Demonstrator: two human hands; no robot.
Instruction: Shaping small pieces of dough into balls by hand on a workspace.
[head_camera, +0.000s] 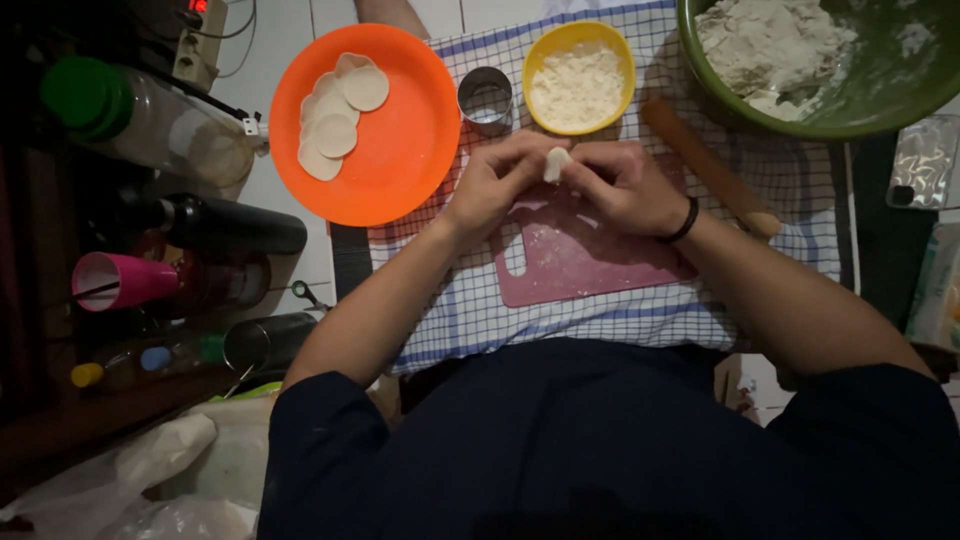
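Observation:
Both hands meet above a pink cutting board (590, 262) and pinch one small white piece of dough (556, 163) between their fingertips. My left hand (492, 182) holds its left side. My right hand (622, 185), with a black band on the wrist, holds its right side. The board lies on a blue-and-white checked cloth (470, 310). An orange plate (405, 150) to the left carries several flat dough rounds (338, 118). Beyond the hands stand a metal ring cutter (485, 98) and a yellow bowl of flour (578, 78).
A wooden rolling pin (708, 165) lies right of my right hand. A green bowl (880, 100) with a lump of dough sits at the top right. Bottles (150, 120), a pink cup (125, 280) and small containers crowd the left side. Plastic bags lie at the bottom left.

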